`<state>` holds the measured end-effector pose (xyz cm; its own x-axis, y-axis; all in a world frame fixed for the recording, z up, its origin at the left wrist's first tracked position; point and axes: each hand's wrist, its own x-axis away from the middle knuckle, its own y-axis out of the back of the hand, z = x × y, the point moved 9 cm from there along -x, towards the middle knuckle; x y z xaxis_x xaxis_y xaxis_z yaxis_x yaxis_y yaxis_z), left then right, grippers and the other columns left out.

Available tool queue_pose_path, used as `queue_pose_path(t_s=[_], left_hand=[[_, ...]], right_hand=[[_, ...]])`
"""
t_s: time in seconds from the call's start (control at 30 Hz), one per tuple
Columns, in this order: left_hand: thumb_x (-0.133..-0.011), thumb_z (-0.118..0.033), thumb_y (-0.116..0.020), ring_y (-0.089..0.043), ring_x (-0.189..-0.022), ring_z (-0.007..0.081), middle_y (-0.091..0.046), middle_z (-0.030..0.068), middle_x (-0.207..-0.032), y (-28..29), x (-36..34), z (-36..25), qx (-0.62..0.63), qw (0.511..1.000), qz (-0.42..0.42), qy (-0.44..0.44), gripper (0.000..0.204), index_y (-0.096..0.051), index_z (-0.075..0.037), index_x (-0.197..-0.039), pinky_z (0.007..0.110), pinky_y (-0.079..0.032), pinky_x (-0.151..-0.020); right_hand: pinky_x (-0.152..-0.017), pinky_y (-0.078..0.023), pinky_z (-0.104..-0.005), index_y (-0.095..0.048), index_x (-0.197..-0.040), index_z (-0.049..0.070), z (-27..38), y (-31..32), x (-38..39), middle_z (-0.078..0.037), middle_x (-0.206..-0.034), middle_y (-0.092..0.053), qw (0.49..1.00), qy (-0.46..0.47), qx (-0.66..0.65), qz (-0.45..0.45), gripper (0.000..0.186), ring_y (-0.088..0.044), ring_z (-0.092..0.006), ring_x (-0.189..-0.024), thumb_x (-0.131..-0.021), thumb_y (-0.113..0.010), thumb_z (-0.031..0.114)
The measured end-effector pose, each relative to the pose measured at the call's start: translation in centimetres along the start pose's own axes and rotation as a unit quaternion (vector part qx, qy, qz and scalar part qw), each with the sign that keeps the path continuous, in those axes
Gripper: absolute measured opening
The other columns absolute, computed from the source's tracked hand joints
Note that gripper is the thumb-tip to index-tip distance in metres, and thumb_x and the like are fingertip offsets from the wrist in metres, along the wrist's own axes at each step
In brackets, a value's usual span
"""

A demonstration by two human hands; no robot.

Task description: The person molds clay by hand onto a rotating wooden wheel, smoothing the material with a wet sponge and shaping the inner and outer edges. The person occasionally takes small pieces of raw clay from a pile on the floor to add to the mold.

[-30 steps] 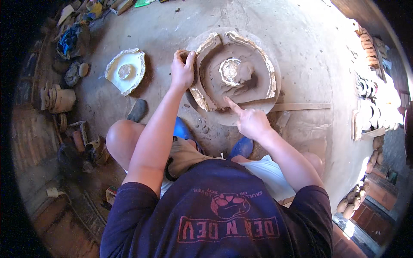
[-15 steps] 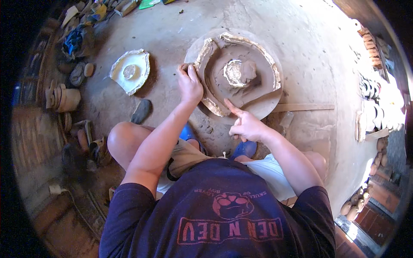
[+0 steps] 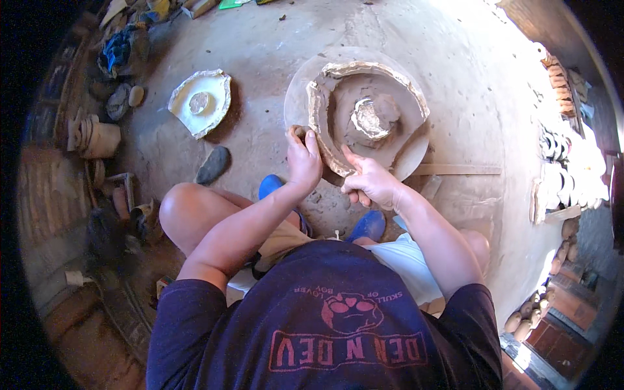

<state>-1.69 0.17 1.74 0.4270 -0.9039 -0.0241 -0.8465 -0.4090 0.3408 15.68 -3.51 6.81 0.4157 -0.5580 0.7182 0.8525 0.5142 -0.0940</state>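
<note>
A ring-shaped plaster mould [image 3: 375,67] with a ragged pale rim and brown clay inside rests on a round flat disc [image 3: 298,97] on the floor. Its wall has a gap at the lower right. A plaster knob [image 3: 366,121] with clay on it stands in its middle. My left hand [image 3: 304,159] is against the outside of the mould's left wall, fingers curled and thumb up; what they grip is hidden. My right hand [image 3: 374,182] reaches over the near rim. Its index finger stretches onto the clay inside, the thumb is apart outside, and the other fingers are bent.
A broken white plaster piece [image 3: 214,104] with a central knob lies to the left, with a dark stone [image 3: 213,165] nearer me. A wooden strip [image 3: 458,169] lies right of the disc. Pots [image 3: 97,138] stand far left; white curved pieces [image 3: 567,183] are stacked far right.
The mould has turned counterclockwise, its upper-left joint moving left and down. My left hand has moved down and slightly right along with it. My right index finger stays at the inner wall.
</note>
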Motion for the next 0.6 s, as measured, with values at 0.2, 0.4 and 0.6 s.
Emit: queue_pose_path(t_s=[0.2, 0.4, 0.6], left_hand=[[-0.104, -0.027, -0.059, -0.069, -0.095, 0.0485, -0.071, 0.0290, -0.102, -0.9, 2.5, 1.6, 0.042, 0.993, 0.083, 0.077, 0.039, -0.052, 0.002, -0.129, 0.053, -0.053, -0.083], [-0.100, -0.026, -0.067, -0.071, -0.088, 0.0414, -0.071, 0.0240, -0.096, -1.5, 3.7, 3.0, 0.061, 0.989, 0.109, 0.082, 0.038, -0.056, 0.000, -0.125, 0.049, -0.055, -0.080], [-0.099, -0.024, -0.066, -0.071, -0.095, 0.0411, -0.071, 0.0246, -0.101, -2.5, 4.6, 2.5, 0.058, 0.983, 0.165, 0.065, 0.036, -0.056, 0.001, -0.123, 0.049, -0.055, -0.084]], right_hand=[[-0.040, -0.040, -0.0233, -0.001, -0.166, -0.004, 0.5, -0.2, -0.2, -0.007, -0.064, -0.063, 1.000, 0.004, -0.015, -0.016, 0.106, -0.051, -0.0086, -0.041, -0.083, -0.067, 0.005], [-0.040, -0.038, -0.0259, 0.004, -0.161, -0.013, 0.9, -0.9, -2.0, -0.006, -0.066, -0.061, 0.998, 0.026, -0.063, -0.017, 0.108, -0.051, -0.0100, -0.046, -0.083, -0.067, 0.008], [-0.040, -0.038, -0.0257, 0.002, -0.160, -0.016, 2.4, -0.7, -3.0, -0.005, -0.065, -0.060, 0.988, 0.047, -0.141, -0.035, 0.105, -0.050, -0.0098, -0.045, -0.085, -0.067, 0.008]])
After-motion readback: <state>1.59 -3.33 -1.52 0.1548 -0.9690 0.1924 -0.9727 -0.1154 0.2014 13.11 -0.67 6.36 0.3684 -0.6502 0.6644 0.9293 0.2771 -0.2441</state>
